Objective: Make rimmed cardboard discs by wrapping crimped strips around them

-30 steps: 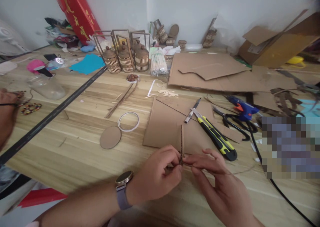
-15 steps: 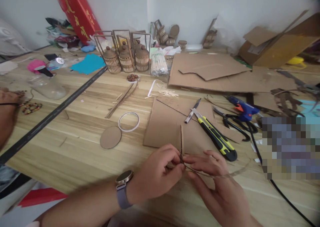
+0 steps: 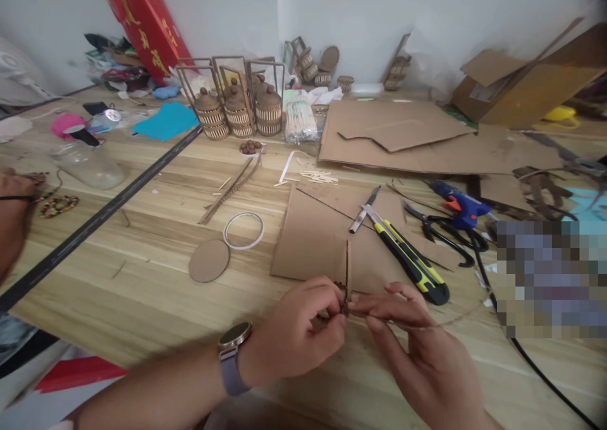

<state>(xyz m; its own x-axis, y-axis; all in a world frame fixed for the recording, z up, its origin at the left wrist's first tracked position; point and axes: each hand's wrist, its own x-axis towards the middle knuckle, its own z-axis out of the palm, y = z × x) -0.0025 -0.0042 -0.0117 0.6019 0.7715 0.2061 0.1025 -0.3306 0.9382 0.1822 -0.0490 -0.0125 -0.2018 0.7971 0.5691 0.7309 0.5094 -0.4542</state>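
Note:
My left hand [image 3: 303, 329], with a watch [image 3: 236, 335] on the wrist, pinches the lower end of a narrow cardboard strip [image 3: 348, 269] that stands up between my hands. The fingers of my right hand [image 3: 417, 341] close on a thin brown strand [image 3: 458, 320] that trails off to the right; their tips meet the cardboard strip's base. Just beyond lies a cardboard sheet [image 3: 308, 240] with a yellow-black cutter [image 3: 410, 259] and a small craft knife [image 3: 365, 210] on it. A cardboard disc [image 3: 209, 260] and a white ring [image 3: 243, 231] lie to the left.
Black scissors [image 3: 446, 234] and a blue glue gun [image 3: 462, 205] with a black cable lie at the right. Small woven baskets [image 3: 239, 110], brown beads [image 3: 250, 147] and large cardboard [image 3: 393, 126] stand or lie farther back. Another person's hand [image 3: 14, 190] is at the left edge.
The upright cardboard strip has shifted slightly right and stands straighter. My right hand has moved a little, and the strand at its right now lies flatter.

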